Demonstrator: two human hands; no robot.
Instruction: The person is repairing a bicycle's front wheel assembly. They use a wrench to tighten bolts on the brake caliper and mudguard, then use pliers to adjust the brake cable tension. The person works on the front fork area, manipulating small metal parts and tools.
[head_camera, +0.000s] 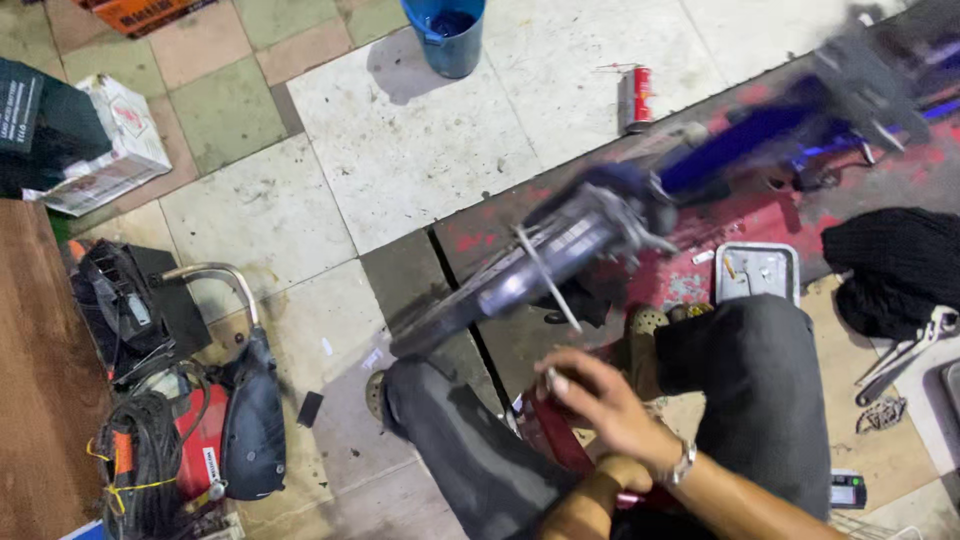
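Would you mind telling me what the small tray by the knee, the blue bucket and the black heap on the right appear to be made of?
The small tray looks like bare metal: dull grey with a pale sheen and rolled rim. The blue bucket seems to be moulded plastic, evenly coloured and smooth with a slight gloss. The black heap appears to be cloth, matte and folded in soft creases; its weave is too blurred to tell.

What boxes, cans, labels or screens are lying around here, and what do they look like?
Carton: top left floor, white with red print, lying tilted.
Orange box: top edge, mostly cut off.
Spray can: top centre floor, red and white, lying down.
Small device: bottom right, dark with a greenish screen.
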